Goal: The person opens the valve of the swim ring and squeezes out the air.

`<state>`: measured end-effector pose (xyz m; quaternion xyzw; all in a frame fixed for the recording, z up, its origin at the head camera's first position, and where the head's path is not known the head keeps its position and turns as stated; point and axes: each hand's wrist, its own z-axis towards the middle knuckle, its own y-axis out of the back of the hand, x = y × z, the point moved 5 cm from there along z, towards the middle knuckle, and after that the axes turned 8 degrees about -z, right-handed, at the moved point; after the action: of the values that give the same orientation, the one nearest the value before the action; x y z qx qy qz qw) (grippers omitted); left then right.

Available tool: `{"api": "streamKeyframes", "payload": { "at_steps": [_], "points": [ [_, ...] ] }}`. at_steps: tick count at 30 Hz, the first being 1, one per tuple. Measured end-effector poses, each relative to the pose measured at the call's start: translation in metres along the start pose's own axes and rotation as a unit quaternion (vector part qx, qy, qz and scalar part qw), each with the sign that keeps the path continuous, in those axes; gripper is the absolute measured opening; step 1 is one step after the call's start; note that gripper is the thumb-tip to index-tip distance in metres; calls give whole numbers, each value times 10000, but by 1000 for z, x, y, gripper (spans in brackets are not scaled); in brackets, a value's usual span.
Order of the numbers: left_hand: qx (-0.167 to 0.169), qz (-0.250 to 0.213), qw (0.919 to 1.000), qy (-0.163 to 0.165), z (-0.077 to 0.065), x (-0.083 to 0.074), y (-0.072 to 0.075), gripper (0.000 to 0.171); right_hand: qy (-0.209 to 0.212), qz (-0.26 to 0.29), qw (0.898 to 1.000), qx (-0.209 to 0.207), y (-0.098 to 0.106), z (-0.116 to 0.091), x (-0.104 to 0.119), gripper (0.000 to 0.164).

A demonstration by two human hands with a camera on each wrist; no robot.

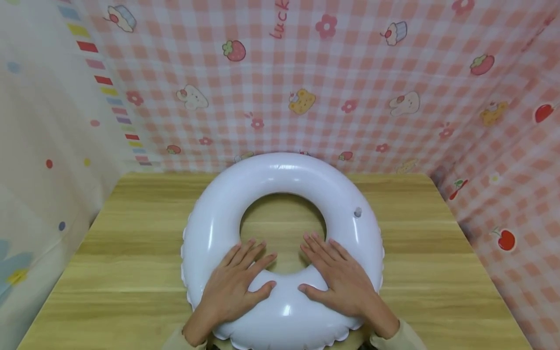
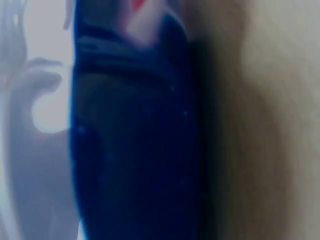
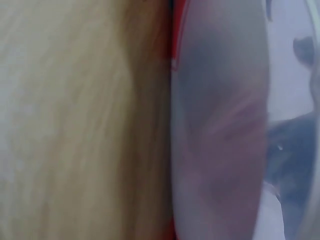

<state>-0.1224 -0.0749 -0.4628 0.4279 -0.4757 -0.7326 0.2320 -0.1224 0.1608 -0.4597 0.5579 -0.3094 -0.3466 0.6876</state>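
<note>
A white inflated swim ring lies on the table, its hole toward the camera. My left hand rests on the near left part of the ring, fingers spread and reaching over the inner edge. On the near right part lies my right hand, its fingers also straight and pointing at the hole. Both thumbs point inward, apart from each other. A small clear valve stands out on the ring's right side. Close up, the left wrist view has a dark blue glossy surface; the right wrist view has a greyish, see-through one.
The light wood-grain table extends on both sides of the ring. Behind it hangs a pink checked cloth with cartoon prints, which continues along the right. A pale dotted cloth hangs at the left.
</note>
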Motion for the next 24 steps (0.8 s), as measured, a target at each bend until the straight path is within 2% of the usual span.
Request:
{"api": "streamKeyframes", "payload": {
  "at_steps": [8, 18, 21, 24],
  "points": [
    [40, -128, 9999, 64, 1, -1, 3, 57, -16, 72, 10000, -29, 2, 0, 0, 79],
    [75, -397, 9989, 248, 3, -5, 10, 46, 0, 500, 9986, 168, 10, 1, -6, 76],
    [41, -496, 9985, 239, 4, -5, 16, 47, -50, 737, 9972, 131, 14, 3, -8, 72],
    [-149, -659, 9977, 98, 5, -6, 23, 44, -140, 1183, 9929, -52, 21, 3, -11, 63]
  ]
}}
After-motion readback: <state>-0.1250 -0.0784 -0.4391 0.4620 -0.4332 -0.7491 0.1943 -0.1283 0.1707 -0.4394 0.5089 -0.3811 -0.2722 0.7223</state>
